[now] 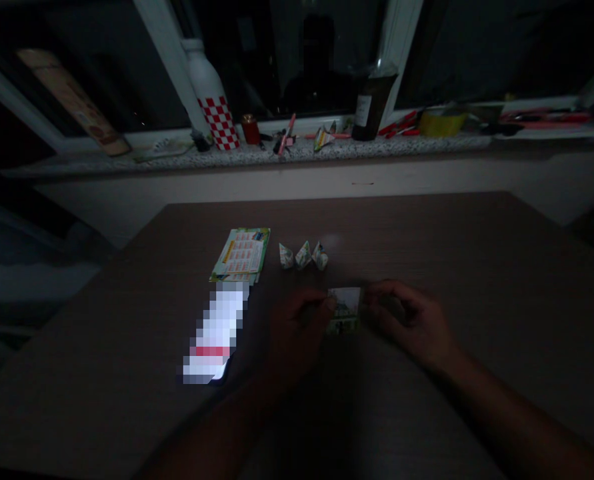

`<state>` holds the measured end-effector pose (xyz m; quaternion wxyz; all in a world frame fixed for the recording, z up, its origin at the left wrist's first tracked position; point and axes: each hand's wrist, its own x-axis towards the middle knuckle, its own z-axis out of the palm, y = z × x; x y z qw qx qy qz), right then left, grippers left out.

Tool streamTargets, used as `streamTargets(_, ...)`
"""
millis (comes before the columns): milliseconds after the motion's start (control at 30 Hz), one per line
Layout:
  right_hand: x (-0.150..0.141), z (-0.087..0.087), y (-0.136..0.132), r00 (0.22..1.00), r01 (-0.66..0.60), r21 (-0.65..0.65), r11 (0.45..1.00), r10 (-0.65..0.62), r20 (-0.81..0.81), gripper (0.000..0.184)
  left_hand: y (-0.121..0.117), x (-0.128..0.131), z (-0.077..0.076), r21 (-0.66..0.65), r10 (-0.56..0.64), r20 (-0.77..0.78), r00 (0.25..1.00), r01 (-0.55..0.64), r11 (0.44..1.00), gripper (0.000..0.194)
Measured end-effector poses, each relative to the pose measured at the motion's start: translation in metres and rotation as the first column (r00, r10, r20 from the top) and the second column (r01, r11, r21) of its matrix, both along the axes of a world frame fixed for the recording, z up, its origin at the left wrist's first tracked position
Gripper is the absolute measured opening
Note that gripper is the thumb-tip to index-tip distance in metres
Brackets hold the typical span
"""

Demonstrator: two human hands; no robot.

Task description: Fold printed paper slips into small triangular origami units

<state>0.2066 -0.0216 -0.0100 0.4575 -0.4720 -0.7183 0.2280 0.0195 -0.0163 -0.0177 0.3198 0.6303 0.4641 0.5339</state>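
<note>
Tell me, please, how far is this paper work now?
Three folded pieces look done. The left hand holds a small sheet; the right hand is at its edge. The stacked sheets lie flat, seemingly left to fold; their number is unclear.

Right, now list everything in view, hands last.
Printed paper: one, pale and green, between the hands
Folded paper pieces: three, white with print, mid-table
Printed sheets: a stack, white and green, table's left
Phone: one, lit screen, below the stack
Table: one, brown
Sill: one, speckled grey, beyond
Bottle: one, white and red-checked, on sill
Tube: one, orange-brown, sill's left
Jar: one, orange-red, by bottle
Pouch: one, dark, on sill
Small sill clutter: too dim to count
Left hand: one, grip on paper
Right hand: one, at paper's right edge
</note>
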Motion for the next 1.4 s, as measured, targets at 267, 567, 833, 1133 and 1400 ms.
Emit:
streamTargets(267, -0.011, -0.01, -0.003, 0.993, -0.046, -0.075, 0.996, 0.038, -0.112, 0.009, -0.001, 0.0, -0.004, 0.037, -0.164, -0.086, 0.983, 0.168, 0.985, 0.004)
streamTargets(567, 0.005, 0.0, 0.003, 0.972, -0.174, 0.3, 0.938, 0.115, 0.206, 0.013, 0.004, -0.015, 0.007, 0.337, -0.095, -0.529, 0.843, 0.311, 0.889, 0.005)
streamTargets(833, -0.007, -0.001, -0.001, 0.957, -0.185, 0.368, 0.911, 0.082, 0.278, 0.009, 0.004, -0.009, 0.0, 0.371, -0.102, -0.597, 0.795, 0.387, 0.844, 0.009)
streamTargets(1133, 0.009, 0.002, 0.008, 0.96, -0.028, 0.368, 0.929, -0.078, 0.27, 0.008, 0.007, -0.018, 0.005, 0.286, -0.121, -0.569, 0.813, 0.334, 0.898, 0.009)
streamTargets(1400, 0.018, 0.005, 0.01, 0.979, -0.031, 0.28, 0.959, -0.027, 0.204, 0.01, 0.01, -0.021, 0.008, 0.113, -0.203, -0.492, 0.847, 0.293, 0.95, 0.01)
